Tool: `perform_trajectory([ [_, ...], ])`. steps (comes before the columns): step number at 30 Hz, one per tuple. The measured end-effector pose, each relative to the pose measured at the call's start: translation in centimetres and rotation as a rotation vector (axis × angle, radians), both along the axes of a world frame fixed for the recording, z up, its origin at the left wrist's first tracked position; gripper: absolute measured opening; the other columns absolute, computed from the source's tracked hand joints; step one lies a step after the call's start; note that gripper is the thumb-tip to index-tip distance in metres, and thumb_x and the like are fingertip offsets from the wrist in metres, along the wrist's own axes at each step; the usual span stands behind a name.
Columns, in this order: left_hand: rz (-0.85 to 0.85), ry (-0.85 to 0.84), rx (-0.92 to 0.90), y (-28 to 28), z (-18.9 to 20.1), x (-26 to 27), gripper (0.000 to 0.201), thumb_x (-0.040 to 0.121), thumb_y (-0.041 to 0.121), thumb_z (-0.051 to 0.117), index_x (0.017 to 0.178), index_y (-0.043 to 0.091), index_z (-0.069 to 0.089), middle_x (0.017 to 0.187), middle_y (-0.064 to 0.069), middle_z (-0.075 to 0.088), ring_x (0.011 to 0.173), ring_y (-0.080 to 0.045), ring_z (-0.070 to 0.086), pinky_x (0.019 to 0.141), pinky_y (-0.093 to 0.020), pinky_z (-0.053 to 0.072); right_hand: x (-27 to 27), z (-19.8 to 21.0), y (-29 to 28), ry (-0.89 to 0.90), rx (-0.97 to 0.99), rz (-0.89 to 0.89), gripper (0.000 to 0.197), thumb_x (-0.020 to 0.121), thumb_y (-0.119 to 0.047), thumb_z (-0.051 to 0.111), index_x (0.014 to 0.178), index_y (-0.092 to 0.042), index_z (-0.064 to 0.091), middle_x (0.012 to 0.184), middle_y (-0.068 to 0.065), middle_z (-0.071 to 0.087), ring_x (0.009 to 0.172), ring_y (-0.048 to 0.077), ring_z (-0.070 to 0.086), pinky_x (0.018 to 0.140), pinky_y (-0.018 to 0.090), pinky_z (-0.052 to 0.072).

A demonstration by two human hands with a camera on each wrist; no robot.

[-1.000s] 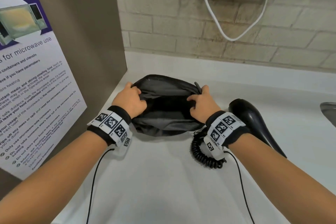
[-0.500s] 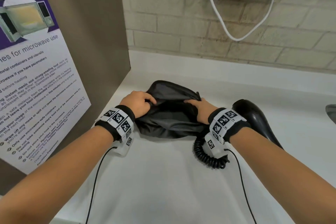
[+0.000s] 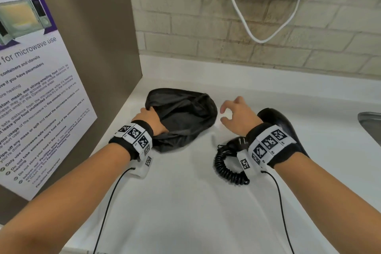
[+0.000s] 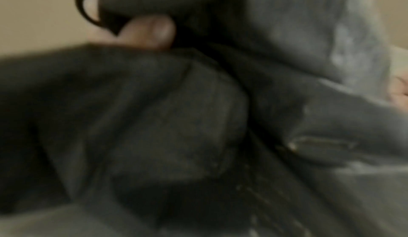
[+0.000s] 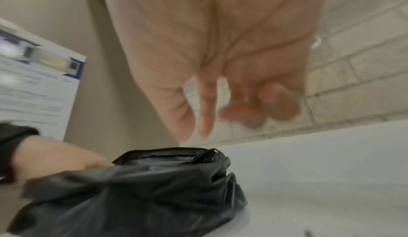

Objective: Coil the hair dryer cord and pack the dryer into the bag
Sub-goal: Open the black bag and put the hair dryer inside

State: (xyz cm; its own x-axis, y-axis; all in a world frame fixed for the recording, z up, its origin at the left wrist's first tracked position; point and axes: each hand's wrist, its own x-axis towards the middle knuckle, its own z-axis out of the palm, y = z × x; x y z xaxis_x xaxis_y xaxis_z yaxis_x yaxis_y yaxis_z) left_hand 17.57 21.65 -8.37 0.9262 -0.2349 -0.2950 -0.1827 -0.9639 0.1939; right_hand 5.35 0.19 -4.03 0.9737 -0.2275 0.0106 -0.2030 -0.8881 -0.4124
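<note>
A black fabric bag lies on the white counter near the left wall, its mouth facing right. My left hand grips the bag's left edge; in the left wrist view a fingertip pinches the dark cloth. My right hand hovers just right of the bag with loosely curled fingers and holds nothing. The black hair dryer lies behind my right wrist, partly hidden by it. Its coiled black cord and plug rest on the counter below the wrist. The right wrist view shows the bag and my empty hand.
A brown side panel with a microwave-use poster stands at the left. Behind the counter is a brick wall with a hanging white cable. A metal sink edge shows at the far right.
My right hand has let go of the bag and drawn back to the right, above the counter. The left hand still holds the bag, which now lies flatter and farther left.
</note>
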Motion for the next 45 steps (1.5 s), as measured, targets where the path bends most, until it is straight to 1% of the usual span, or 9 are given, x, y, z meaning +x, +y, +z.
perform_trajectory([
  [2, 0.014, 0.019, -0.02, -0.2, -0.2, 0.0, 0.096, 0.081, 0.049, 0.063, 0.147, 0.004, 0.01, 0.141, -0.022, 0.032, 0.126, -0.037, 0.041, 0.105, -0.04, 0.035, -1.4, 0.1, 0.3, 0.281, -0.054, 0.018, 0.029, 0.087, -0.029, 0.055, 0.114, -0.018, 0.053, 0.102, 0.002, 0.048, 0.088, 0.02, 0.049, 0.078, 0.026, 0.037],
  [5, -0.013, 0.04, -0.015, -0.8, -0.5, -0.4, 0.091, 0.085, 0.051, 0.057, 0.148, 0.006, 0.01, 0.141, -0.024, 0.033, 0.126, -0.038, 0.042, 0.104, -0.039, 0.035, -3.2, -0.4, 0.9, 0.565, -0.134, 0.051, 0.055, 0.085, -0.041, 0.056, 0.135, -0.024, 0.04, 0.132, 0.004, 0.049, 0.099, 0.02, 0.051, 0.089, 0.03, 0.041],
  [8, -0.077, 0.046, -0.015, -1.2, -0.7, -1.0, 0.083, 0.086, 0.051, 0.053, 0.147, 0.008, 0.016, 0.139, -0.024, 0.038, 0.121, -0.039, 0.046, 0.102, -0.04, 0.039, -4.1, -0.6, 1.2, 0.592, -0.158, 0.046, 0.074, 0.077, -0.041, 0.067, 0.141, -0.03, 0.031, 0.141, 0.001, 0.043, 0.122, 0.023, 0.048, 0.098, 0.033, 0.042],
  [18, -0.189, 0.054, 0.019, -2.3, -0.5, -3.6, 0.086, 0.085, 0.034, 0.061, 0.148, 0.013, 0.008, 0.141, -0.021, 0.03, 0.123, -0.04, 0.044, 0.1, -0.04, 0.037, -5.8, -0.8, 2.3, 0.731, -0.374, 0.183, 0.082, 0.075, -0.022, 0.071, 0.144, -0.023, 0.026, 0.14, 0.006, 0.042, 0.124, 0.025, 0.046, 0.098, 0.035, 0.042],
  [22, -0.167, 0.05, -0.013, -3.0, -0.3, -4.4, 0.089, 0.084, 0.035, 0.062, 0.148, 0.014, 0.006, 0.141, -0.021, 0.027, 0.122, -0.04, 0.044, 0.101, -0.041, 0.037, -6.7, -0.6, 1.6, 0.724, -0.309, 0.163, 0.079, 0.079, -0.015, 0.066, 0.145, -0.024, 0.024, 0.136, 0.01, 0.046, 0.117, 0.028, 0.051, 0.094, 0.035, 0.044],
  [28, -0.151, 0.063, -0.013, -4.1, -0.4, -5.0, 0.092, 0.084, 0.04, 0.062, 0.149, 0.011, 0.005, 0.144, -0.02, 0.026, 0.127, -0.039, 0.04, 0.105, -0.042, 0.035, -7.7, -1.6, 0.7, 0.77, -0.23, -0.014, 0.107, 0.08, -0.006, 0.06, 0.142, -0.031, -0.024, 0.128, 0.02, 0.052, 0.066, 0.018, 0.054, 0.075, 0.03, 0.05],
  [33, -0.17, 0.067, -0.001, -4.7, -0.6, -5.4, 0.091, 0.085, 0.041, 0.06, 0.149, 0.011, 0.003, 0.144, -0.02, 0.025, 0.127, -0.039, 0.04, 0.105, -0.041, 0.035, -7.4, -2.1, -0.6, 0.668, -0.105, -0.134, 0.083, 0.086, -0.024, 0.045, 0.145, -0.035, -0.012, 0.143, 0.022, 0.035, 0.09, 0.024, 0.059, 0.078, 0.029, 0.048],
  [37, -0.181, 0.07, 0.013, -5.1, -0.6, -5.5, 0.089, 0.086, 0.041, 0.058, 0.149, 0.011, 0.003, 0.144, -0.02, 0.026, 0.126, -0.04, 0.041, 0.104, -0.041, 0.036, -6.9, -2.2, -1.2, 0.668, -0.093, -0.148, 0.072, 0.087, -0.026, 0.045, 0.145, -0.041, 0.003, 0.139, 0.019, 0.037, 0.089, 0.024, 0.055, 0.076, 0.028, 0.046],
  [45, -0.191, 0.056, 0.054, -5.2, -0.6, -5.3, 0.085, 0.086, 0.038, 0.058, 0.149, 0.011, 0.006, 0.141, -0.02, 0.03, 0.124, -0.038, 0.043, 0.102, -0.04, 0.037, -6.6, -3.2, -1.8, 0.666, -0.157, -0.147, 0.063, 0.089, -0.037, 0.041, 0.144, -0.039, 0.009, 0.147, 0.013, 0.03, 0.118, 0.031, 0.05, 0.095, 0.037, 0.045],
])
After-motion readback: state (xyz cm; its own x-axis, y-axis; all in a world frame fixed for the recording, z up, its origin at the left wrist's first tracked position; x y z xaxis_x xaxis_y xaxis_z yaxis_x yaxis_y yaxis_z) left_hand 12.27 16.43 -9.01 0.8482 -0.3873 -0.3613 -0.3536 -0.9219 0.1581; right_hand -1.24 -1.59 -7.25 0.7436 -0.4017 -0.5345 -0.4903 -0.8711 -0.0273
